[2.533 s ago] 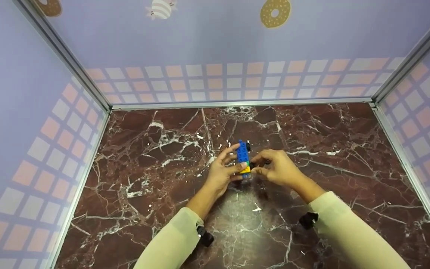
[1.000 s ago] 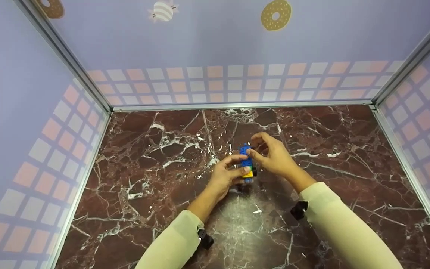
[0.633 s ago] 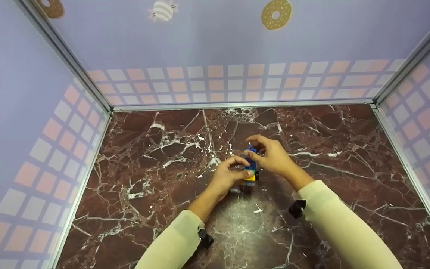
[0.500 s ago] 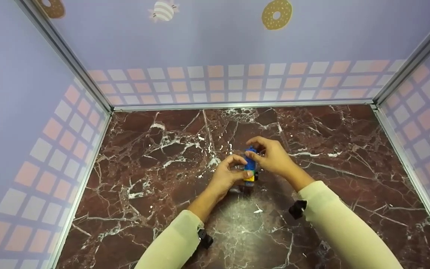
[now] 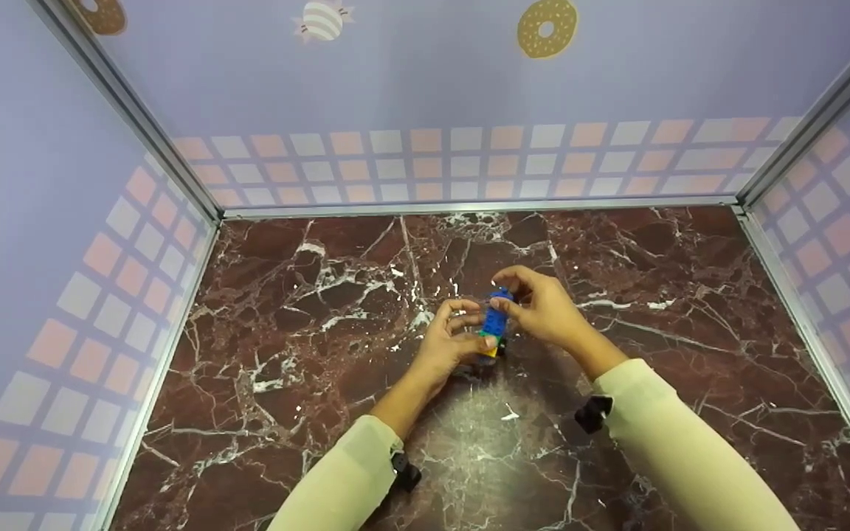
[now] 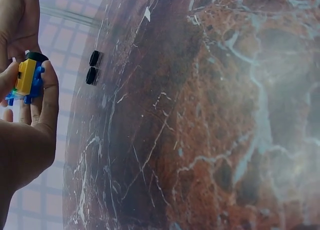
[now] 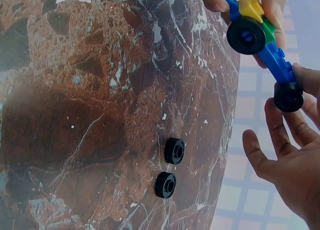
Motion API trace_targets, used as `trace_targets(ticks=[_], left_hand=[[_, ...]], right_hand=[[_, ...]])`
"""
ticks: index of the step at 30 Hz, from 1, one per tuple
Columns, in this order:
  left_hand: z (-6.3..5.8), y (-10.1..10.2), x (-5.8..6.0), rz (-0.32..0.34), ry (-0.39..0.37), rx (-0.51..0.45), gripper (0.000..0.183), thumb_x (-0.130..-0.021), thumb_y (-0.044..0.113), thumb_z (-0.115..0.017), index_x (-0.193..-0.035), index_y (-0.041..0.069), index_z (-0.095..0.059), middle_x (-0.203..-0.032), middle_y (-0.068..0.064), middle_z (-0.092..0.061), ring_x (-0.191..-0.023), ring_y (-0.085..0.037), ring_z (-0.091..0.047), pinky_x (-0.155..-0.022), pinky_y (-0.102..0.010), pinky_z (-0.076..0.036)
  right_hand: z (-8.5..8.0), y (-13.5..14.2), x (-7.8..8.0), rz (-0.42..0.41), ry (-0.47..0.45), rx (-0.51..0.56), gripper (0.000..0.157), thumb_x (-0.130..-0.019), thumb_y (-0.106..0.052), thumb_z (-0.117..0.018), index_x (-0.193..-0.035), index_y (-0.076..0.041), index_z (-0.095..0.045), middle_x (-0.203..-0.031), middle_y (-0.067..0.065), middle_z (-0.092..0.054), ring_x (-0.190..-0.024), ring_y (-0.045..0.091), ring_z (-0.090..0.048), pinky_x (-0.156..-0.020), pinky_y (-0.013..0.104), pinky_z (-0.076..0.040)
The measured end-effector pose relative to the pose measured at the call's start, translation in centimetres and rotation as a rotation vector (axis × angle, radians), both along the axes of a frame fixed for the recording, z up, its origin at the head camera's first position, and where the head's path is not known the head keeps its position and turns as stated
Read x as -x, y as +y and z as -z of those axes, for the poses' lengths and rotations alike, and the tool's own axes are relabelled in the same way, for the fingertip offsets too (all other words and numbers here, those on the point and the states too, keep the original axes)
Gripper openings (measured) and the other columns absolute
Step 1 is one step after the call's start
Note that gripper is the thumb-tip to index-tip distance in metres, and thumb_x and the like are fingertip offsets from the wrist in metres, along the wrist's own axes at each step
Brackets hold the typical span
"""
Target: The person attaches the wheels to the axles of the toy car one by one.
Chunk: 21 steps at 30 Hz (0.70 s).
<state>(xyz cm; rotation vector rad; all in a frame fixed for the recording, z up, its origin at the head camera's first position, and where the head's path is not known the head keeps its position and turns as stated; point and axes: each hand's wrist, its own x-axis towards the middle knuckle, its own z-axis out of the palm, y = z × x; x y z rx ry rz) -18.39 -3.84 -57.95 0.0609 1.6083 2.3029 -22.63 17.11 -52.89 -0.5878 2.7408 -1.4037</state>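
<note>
A toy car [image 5: 495,323] of building bricks, with a blue base and yellow and green bricks at its near end, is held above the table. My left hand [image 5: 446,346] grips the yellow and green end, thumb on top. My right hand [image 5: 547,310] pinches the blue far end, its thumb on the studs. The right wrist view shows a black wheel [image 7: 246,35] on the car below the yellow brick, and another black wheel [image 7: 288,97] at the blue end, against the right hand's fingers. In the left wrist view the yellow brick [image 6: 25,77] sits between left thumb and fingers.
Two loose black wheels, one [image 7: 174,150] beside the other [image 7: 165,184], lie on the marbled table [image 5: 307,442]; the right hand hides them in the head view. Patterned panels [image 5: 425,88] enclose the back and both sides. White specks dot the surface.
My right hand has moved from the car's near end to its blue far end. The near wheel has come into view on the car's right side. The left hand keeps its grip.
</note>
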Motion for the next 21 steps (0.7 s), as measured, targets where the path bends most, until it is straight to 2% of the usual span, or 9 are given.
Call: trace_targets(ticks=[7, 14, 17, 21], left_hand=[[0.3, -0.2, 0.2, -0.023, -0.015, -0.002, 0.071, -0.091, -0.011, -0.081, -0.151, -0.001, -0.045, -0.134, -0.020, -0.072, -0.099, -0.016, -0.075, -0.081, -0.026, -0.069], [0.6, -0.5, 0.4, -0.032, -0.022, -0.007, 0.068, -0.093, -0.011, -0.078, -0.152, -0.004, -0.044, -0.132, -0.019, -0.072, -0.096, -0.015, -0.073, -0.081, -0.025, -0.067], [0.6, -0.6, 0.4, -0.035, -0.026, 0.003, 0.068, -0.093, -0.009, -0.078, -0.152, -0.003, -0.045, -0.131, -0.017, -0.072, -0.096, -0.015, -0.073, -0.081, -0.025, -0.066], [0.5, -0.7, 0.4, -0.045, -0.040, 0.007, 0.069, -0.093, -0.009, -0.079, -0.152, -0.002, -0.045, -0.135, -0.021, -0.071, -0.099, -0.015, -0.074, -0.082, -0.026, -0.067]], right_hand=[[0.0, 0.5, 0.0, 0.056, -0.079, 0.029, 0.037, -0.097, -0.013, -0.086, -0.130, -0.001, -0.074, -0.103, 0.017, -0.077, -0.090, 0.028, -0.074, -0.083, 0.032, -0.064], [0.3, 1.1, -0.3, 0.068, -0.133, 0.021, 0.038, -0.096, -0.015, -0.088, -0.128, 0.001, -0.077, -0.108, 0.019, -0.081, -0.091, 0.029, -0.076, -0.080, 0.024, -0.063], [0.5, 1.3, -0.4, 0.068, -0.139, 0.026, 0.035, -0.095, -0.016, -0.088, -0.125, 0.000, -0.079, -0.106, 0.019, -0.081, -0.088, 0.026, -0.075, -0.076, 0.021, -0.061], [0.7, 1.4, -0.5, 0.060, -0.137, 0.028, 0.030, -0.095, -0.017, -0.089, -0.120, -0.002, -0.081, -0.102, 0.017, -0.081, -0.084, 0.023, -0.073, -0.074, 0.021, -0.060]])
